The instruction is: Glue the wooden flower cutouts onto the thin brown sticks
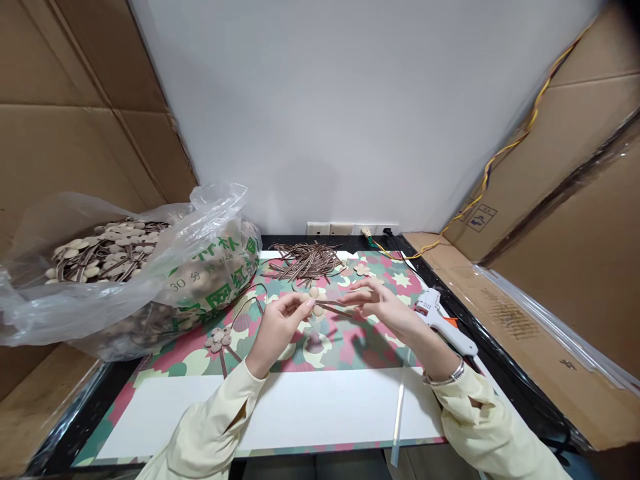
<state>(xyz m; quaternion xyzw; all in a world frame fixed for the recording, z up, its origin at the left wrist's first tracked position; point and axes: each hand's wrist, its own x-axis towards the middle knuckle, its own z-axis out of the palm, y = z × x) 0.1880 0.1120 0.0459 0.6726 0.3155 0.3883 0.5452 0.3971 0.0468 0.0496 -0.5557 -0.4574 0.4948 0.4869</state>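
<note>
two hands hold one part above the floral-patterned mat [350, 347]: left hand [277, 327] pinches the beige round-disc flower [312, 299], right hand [383, 303] pinches its brown striped strip [331, 306]. caution: uneven pull could separate them; the right wrist could knock the nearby white glue gun [443, 320].

clear plastic bag of tan discs [200, 267]: left of left hand [277, 327] | white plastic glue gun [441, 320]: beside right hand [383, 305]
</note>
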